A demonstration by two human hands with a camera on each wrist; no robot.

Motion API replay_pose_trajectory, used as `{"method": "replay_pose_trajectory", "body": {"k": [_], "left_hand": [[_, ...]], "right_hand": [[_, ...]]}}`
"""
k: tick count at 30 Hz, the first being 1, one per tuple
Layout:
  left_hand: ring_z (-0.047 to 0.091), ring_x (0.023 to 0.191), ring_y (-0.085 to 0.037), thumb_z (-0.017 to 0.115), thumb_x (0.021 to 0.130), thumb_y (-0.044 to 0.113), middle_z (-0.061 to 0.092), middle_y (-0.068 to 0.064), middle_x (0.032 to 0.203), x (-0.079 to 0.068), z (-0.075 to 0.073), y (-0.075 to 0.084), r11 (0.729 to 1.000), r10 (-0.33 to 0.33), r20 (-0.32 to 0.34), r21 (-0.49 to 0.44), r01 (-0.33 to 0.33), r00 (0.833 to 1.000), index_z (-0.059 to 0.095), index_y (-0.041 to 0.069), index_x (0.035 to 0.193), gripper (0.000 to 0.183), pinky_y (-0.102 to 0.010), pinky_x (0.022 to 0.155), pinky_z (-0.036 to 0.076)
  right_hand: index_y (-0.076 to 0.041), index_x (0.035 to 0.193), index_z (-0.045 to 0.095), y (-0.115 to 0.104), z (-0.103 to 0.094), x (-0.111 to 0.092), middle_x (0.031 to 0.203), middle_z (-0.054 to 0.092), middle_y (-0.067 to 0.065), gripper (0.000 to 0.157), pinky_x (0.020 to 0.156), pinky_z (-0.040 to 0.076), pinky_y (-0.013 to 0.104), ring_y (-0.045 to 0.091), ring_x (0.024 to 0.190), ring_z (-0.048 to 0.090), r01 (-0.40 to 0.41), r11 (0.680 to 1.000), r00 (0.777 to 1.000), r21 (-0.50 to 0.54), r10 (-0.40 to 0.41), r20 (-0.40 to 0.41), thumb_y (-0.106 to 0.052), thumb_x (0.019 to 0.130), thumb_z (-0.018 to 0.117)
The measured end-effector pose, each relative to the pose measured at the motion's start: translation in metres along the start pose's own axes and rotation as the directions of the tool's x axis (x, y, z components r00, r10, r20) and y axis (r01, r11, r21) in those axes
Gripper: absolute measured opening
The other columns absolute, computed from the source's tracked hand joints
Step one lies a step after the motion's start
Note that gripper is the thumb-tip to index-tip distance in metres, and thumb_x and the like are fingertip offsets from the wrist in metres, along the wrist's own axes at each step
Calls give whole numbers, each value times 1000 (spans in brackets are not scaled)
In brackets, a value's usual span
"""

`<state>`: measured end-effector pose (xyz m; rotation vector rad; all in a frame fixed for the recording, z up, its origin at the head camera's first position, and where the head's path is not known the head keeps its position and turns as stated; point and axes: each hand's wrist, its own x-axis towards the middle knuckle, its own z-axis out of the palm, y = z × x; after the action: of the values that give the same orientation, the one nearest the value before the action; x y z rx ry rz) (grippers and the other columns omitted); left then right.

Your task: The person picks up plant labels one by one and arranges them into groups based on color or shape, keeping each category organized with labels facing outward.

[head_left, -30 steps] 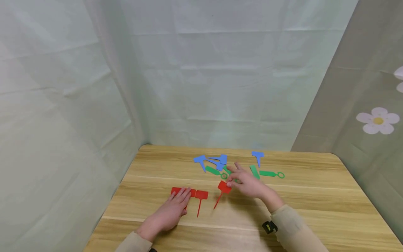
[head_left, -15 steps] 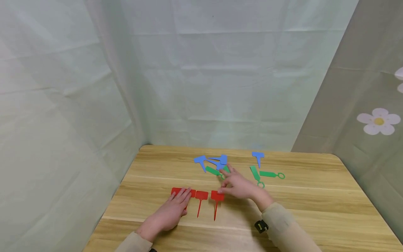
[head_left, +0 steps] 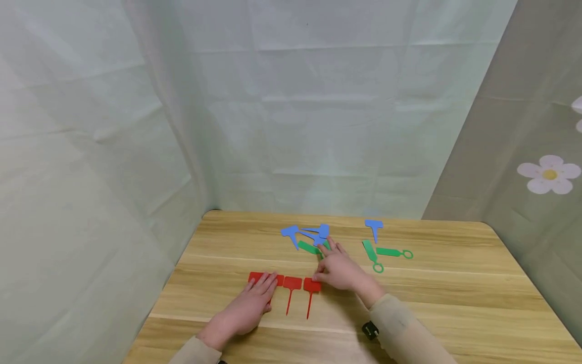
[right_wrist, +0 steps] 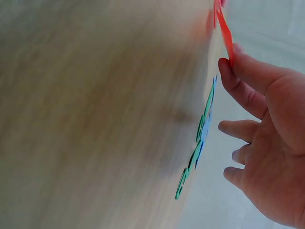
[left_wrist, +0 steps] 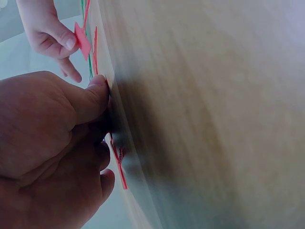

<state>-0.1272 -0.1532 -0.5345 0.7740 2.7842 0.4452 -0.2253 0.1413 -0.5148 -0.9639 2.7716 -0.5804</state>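
Observation:
My right hand (head_left: 343, 271) pinches the head of a red T-shaped plant label (head_left: 311, 286) between thumb and index finger, the other fingers spread. In the right wrist view this label (right_wrist: 226, 37) is tilted above the wooden table. Just left of it, another red plant label (head_left: 292, 283) lies with its stem toward the person. My left hand (head_left: 247, 309) rests with its fingers extended across red labels (head_left: 255, 276) at the left of the row, partly hiding them. The left wrist view shows the thumb (left_wrist: 97, 88) close to the table surface.
Several blue T-shaped labels (head_left: 289, 231) lie behind the hands, one blue label (head_left: 375, 224) farther right. Green tags with ring ends (head_left: 387, 251) lie nearby, some partly behind the right hand. Pale cloth (head_left: 318, 126) hangs behind the wooden table (head_left: 454, 293).
My right hand has moved left and toward the person with the red plant label, whose stem has swung nearly parallel to its neighbour's. The left hand has stayed in place.

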Motion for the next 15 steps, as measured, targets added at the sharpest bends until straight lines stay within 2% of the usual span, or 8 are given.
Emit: {"method": "replay_pose_trajectory", "body": {"k": [4, 15], "left_hand": [[22, 160, -44, 58, 110, 17, 28, -20, 173, -1, 0, 0, 1000, -3, 1, 4, 3, 1000, 38, -7, 161, 60, -67, 125, 22], [24, 160, -40, 61, 108, 16, 30, -18, 173, -2, -8, 7, 999, -28, 28, 29, 27, 999, 40, -6, 161, 61, -62, 126, 23]], "right_hand": [[-28, 83, 81, -2, 4, 2, 166, 40, 25, 19, 128, 13, 66, 54, 160, 9, -23, 999, 1000, -38, 22, -4, -40, 97, 80], [-26, 86, 83, -4, 7, 3, 164, 43, 26, 17, 128, 14, 67, 55, 159, 11, -28, 998, 1000, -63, 28, -11, -38, 97, 81]]}}
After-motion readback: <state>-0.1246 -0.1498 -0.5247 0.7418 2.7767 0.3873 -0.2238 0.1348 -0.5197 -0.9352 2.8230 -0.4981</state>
